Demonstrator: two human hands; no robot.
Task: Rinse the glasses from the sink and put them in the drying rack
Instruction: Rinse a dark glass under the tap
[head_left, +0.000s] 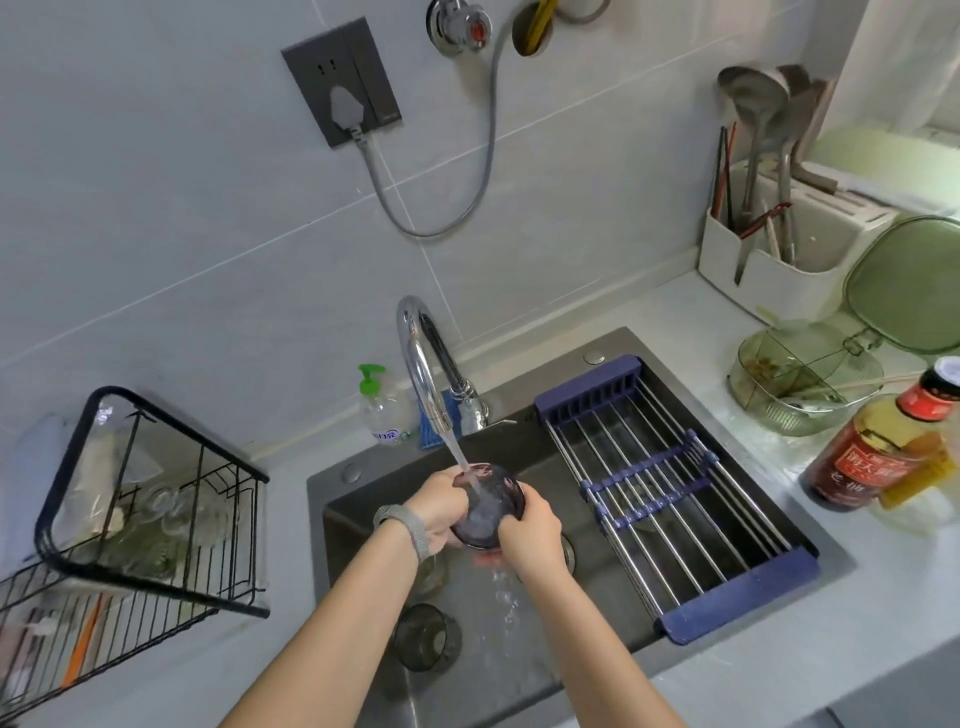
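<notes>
- Left hand (439, 506) grasps the purple glass (488, 506) from its left side, fingers curled round the wall; a grey band sits on that wrist.
- Right hand (527, 525) clasps the same glass from the right — glass is tilted, mouth toward the spout, centre of the frame over the sink (524, 670).
- Water stream (465, 465) from the chrome faucet (423, 364) runs into the glass and spills below the hands.
- A dark glass (427, 644) stands upright on the sink floor, lower centre, near the left forearm.
- Blue-ended roll-up rack (670, 493) spans the sink's right part.
- Black wire drying rack (130, 519) on the tabletop (779, 670) at left of frame, clear glassware inside.
- Soap bottle (382, 410) with green pump behind the faucet.
- Right edge: sauce bottle (878, 452), glass bowl (805, 384), utensil holder (769, 249).
</notes>
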